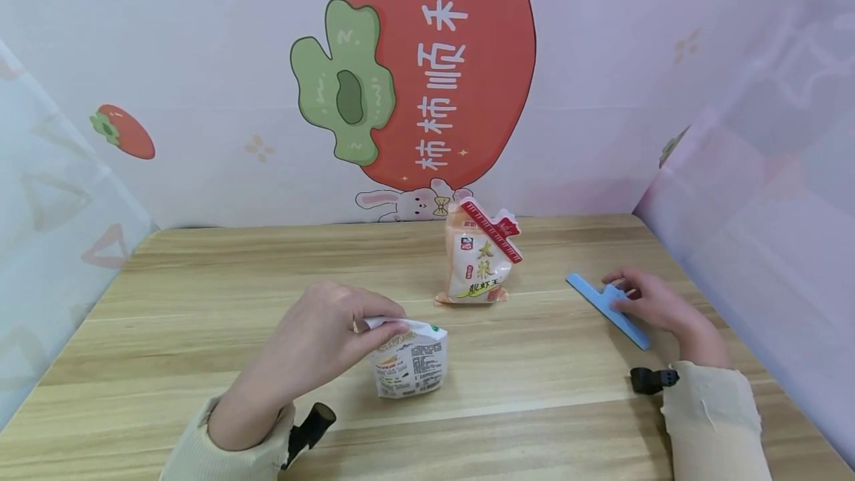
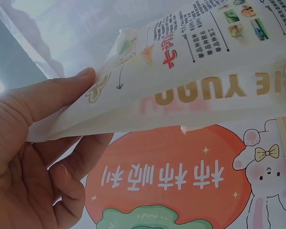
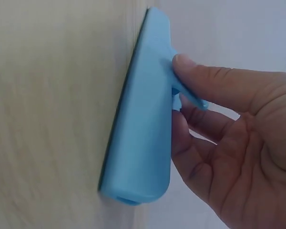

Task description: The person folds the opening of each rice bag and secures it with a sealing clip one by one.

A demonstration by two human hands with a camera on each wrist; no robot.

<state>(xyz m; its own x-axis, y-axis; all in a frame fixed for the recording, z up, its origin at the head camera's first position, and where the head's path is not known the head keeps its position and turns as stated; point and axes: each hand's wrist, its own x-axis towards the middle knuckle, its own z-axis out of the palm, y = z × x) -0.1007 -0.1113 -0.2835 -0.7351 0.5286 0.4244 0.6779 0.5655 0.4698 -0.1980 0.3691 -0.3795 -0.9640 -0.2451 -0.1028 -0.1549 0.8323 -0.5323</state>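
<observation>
My left hand (image 1: 310,340) pinches the top edge of a small white printed food bag (image 1: 410,368), thumb on one side and fingers on the other. In the left wrist view, the bag's folded top (image 2: 133,102) shows gold letters and small pictures. The bag stands upright on the table near the middle. Over at the right, my right hand (image 1: 661,308) holds a light blue bag clip (image 1: 606,306) by its handle. The right wrist view shows the thumb on one handle tab of the clip (image 3: 143,119) and fingers behind it, with its long edge close to the tabletop.
Farther back stands an orange and white snack bag (image 1: 476,269), its top corner closed by a red bag clip (image 1: 490,230). The wooden table (image 1: 200,280) meets a printed cloth backdrop (image 1: 220,43) behind and cloth walls at both sides.
</observation>
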